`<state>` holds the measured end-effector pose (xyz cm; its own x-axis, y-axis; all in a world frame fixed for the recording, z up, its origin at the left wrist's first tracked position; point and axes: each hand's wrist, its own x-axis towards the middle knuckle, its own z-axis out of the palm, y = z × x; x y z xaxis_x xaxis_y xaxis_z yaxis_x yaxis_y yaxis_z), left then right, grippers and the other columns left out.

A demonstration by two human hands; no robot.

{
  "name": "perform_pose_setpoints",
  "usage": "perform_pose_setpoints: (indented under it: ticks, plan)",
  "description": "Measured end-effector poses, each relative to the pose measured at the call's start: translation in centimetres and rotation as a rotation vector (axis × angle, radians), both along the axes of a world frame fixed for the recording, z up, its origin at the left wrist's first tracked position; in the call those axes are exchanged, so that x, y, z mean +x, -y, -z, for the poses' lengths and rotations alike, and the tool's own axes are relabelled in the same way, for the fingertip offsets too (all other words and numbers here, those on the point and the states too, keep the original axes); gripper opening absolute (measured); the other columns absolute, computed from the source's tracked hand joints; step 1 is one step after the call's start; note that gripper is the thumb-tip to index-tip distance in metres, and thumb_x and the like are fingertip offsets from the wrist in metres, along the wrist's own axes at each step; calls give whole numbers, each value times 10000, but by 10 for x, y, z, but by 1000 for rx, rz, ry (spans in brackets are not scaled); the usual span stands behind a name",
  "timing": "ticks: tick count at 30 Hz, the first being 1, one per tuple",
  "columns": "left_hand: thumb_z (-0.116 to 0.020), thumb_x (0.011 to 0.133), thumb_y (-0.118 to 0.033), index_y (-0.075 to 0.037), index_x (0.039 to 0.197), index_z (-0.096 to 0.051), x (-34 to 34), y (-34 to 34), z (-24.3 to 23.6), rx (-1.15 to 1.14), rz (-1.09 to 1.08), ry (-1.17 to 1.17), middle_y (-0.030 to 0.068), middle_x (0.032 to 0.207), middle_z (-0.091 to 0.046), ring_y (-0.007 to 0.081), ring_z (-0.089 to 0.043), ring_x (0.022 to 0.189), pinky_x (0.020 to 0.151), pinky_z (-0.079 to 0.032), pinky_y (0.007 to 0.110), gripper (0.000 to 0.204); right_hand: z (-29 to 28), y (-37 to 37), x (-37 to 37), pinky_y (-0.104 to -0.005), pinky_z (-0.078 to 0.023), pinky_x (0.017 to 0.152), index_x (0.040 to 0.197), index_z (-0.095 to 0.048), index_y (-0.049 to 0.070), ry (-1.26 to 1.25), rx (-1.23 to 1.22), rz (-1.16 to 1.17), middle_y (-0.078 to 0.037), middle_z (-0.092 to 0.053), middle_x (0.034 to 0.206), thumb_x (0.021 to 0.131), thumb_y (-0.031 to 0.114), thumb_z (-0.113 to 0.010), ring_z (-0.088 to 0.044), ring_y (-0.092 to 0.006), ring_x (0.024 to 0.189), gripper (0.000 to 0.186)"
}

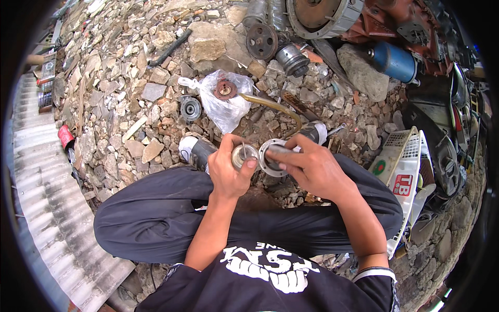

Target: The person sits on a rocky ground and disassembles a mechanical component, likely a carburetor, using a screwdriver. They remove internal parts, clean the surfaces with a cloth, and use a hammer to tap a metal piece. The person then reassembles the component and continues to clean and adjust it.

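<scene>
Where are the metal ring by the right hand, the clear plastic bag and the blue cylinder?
Metal ring [265, 169], head view: lower left of its rim.
Plastic bag [223, 110], head view: middle of its film.
Blue cylinder [395, 61], head view: middle of its blue side.

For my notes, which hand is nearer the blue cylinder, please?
Right. The right hand sits below and left of the blue cylinder; the left hand is farther left.

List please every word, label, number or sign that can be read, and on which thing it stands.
The wording itself is left uncopied.
Black shirt: large white lettering, upside down, readable.
Red label on the white crate: large pale letters, readable; smaller marks beneath, too small.
Any other markings: too small or blurred.
</scene>
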<state>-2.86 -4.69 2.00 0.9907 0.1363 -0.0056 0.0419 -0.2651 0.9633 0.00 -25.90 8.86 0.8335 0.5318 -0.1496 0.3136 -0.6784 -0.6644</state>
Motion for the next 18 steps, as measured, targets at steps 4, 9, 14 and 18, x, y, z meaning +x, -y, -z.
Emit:
perform_pose_setpoints:
  ticks: [4, 9, 14, 18]
  plan:
    - [-613, 873, -778, 13, 945, -621, 7, 2, 6, -55, -47, 109, 110, 715, -675, 255, -713, 668, 629, -541, 363, 794, 5, -13, -4, -425, -564, 639, 1238, -752, 160, 118, -10, 119, -98, -634, 1054, 920, 112, -720, -699, -315, 751, 323]
    - [-628, 866, -776, 6, 963, -633, 4, 2, 7, -98, -46, 84, 107, 721, -686, 253, -727, 684, 635, -548, 362, 787, 13, -19, -8, -441, -572, 628, 1206, -744, 79, 236, -61, 239, -131, -621, 1104, 925, 73, -689, -702, -336, 720, 286]
    - [-639, 861, -772, -15, 951, -632, -1, 2, 12, -44, -20, 71, 101, 714, -696, 257, -737, 675, 624, -552, 364, 762, 4, -18, -8, -458, -578, 651, 1201, -725, 15, 104, 22, 112, -174, -604, 1122, 927, 31, -652, -695, -358, 704, 284]
    - [-664, 844, -780, -18, 952, -627, 0, 10, 8, 48, 2, 94, 96, 696, -688, 290, -727, 629, 582, -549, 378, 771, 18, -23, -17, -466, -578, 650, 1195, -709, -33, 164, -42, 245, -176, -602, 1113, 938, 43, -644, -696, -380, 713, 276]
